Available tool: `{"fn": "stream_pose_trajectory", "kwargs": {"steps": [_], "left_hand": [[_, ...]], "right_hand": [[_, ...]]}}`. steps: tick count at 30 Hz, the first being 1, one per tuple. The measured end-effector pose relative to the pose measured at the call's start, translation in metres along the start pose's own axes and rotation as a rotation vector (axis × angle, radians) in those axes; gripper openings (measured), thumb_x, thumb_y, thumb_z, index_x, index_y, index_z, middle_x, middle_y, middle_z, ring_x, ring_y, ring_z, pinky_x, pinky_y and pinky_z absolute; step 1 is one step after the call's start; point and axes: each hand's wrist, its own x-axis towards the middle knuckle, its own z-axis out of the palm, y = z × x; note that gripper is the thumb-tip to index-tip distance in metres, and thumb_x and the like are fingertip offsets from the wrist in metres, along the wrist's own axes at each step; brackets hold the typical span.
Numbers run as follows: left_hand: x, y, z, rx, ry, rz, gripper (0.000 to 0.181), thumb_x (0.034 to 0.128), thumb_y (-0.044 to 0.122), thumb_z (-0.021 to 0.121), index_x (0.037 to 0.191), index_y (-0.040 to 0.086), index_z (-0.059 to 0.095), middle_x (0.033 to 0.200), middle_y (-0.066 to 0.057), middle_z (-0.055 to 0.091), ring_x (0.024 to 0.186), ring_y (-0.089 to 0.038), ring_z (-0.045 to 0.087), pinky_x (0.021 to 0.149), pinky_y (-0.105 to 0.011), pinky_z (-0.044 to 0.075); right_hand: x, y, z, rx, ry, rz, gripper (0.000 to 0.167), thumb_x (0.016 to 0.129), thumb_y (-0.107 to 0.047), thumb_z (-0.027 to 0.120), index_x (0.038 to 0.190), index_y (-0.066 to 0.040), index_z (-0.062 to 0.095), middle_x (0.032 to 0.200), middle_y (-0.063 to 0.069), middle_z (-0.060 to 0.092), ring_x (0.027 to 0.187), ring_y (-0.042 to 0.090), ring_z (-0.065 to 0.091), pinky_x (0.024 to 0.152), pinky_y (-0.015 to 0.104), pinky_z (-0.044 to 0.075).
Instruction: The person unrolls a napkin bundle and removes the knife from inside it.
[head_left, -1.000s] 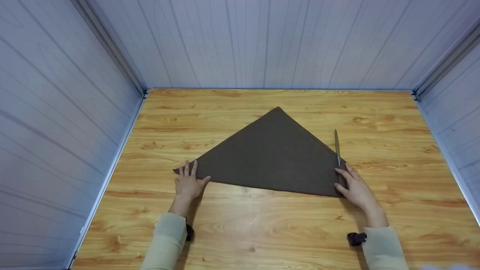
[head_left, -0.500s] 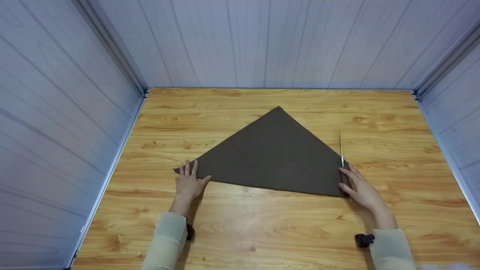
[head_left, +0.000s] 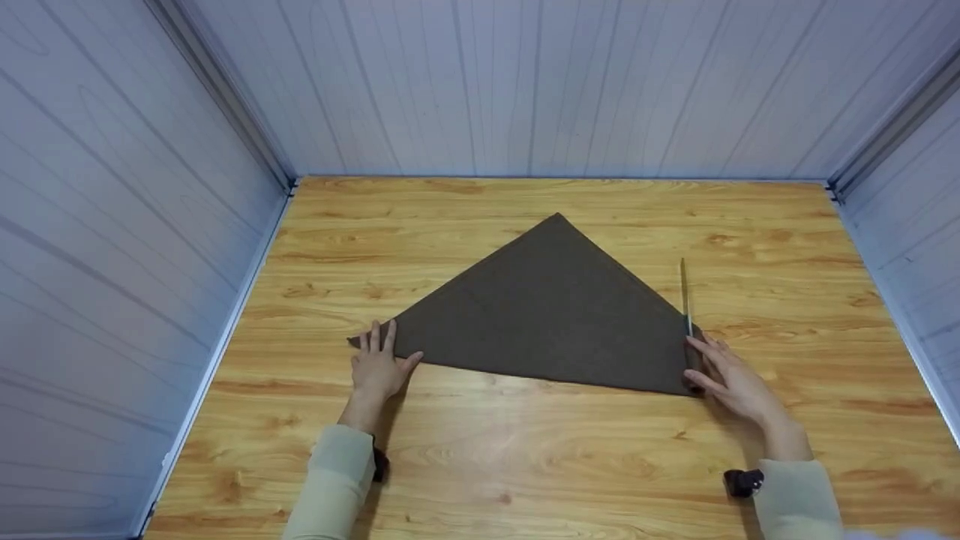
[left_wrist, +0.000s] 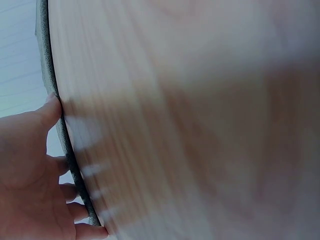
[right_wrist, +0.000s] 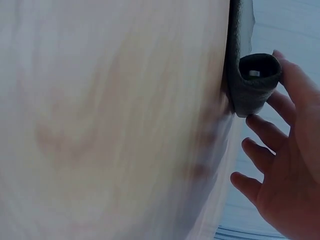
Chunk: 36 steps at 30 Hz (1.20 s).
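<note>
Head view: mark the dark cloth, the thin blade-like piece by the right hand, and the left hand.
Dark cloth [head_left: 540,322], head view: middle of its flat triangle.
Blade-like piece [head_left: 685,292], head view: its exposed length.
Left hand [head_left: 375,372], head view: back of the hand.

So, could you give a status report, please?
Left hand on cloth, left end. Right hand on roll at right end. Knife protruding. Nothing visibly obstructing.

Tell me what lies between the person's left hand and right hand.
The head view shows it: a brown cloth spans the stretch from the left hand to the right hand, ending in a roll there.
</note>
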Motion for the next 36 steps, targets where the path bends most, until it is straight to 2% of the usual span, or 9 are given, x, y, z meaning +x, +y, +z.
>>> {"fn": "stream_pose_trajectory", "kwargs": {"steps": [15,26,36], "left_hand": [[0.000,-0.001,0.000,-0.009,-0.013,0.006,0.077,0.0877,0.054,0.040,0.144,0.010,0.010,0.146,-0.020,0.001,0.131,-0.039,0.001,0.096,-0.060,0.018],[0.000,0.000,-0.001,-0.015,-0.008,-0.003,0.077,0.0875,0.054,0.041,0.144,0.010,0.011,0.146,-0.020,0.002,0.131,-0.039,0.002,0.096,-0.060,0.018],[-0.001,0.001,-0.002,-0.019,-0.013,-0.008,0.077,0.0874,0.053,0.042,0.144,0.010,0.011,0.146,-0.020,0.002,0.131,-0.039,0.002,0.096,-0.060,0.018]], "right_hand": [[-0.003,0.014,-0.005,-0.051,0.006,-0.047,0.061,0.088,-0.036,0.053,0.135,-0.001,0.034,0.136,0.031,0.025,0.124,0.049,0.017,0.091,0.064,0.016],[-0.010,0.019,-0.006,-0.127,-0.014,0.004,0.066,0.087,-0.042,0.053,0.138,-0.006,0.031,0.136,0.030,0.027,0.125,0.048,0.017,0.092,0.065,0.011],[-0.008,0.011,0.000,-0.183,0.073,-0.052,0.063,0.086,-0.041,0.055,0.133,-0.003,0.038,0.134,0.031,0.027,0.117,0.051,0.028,0.089,0.060,0.025]]}}
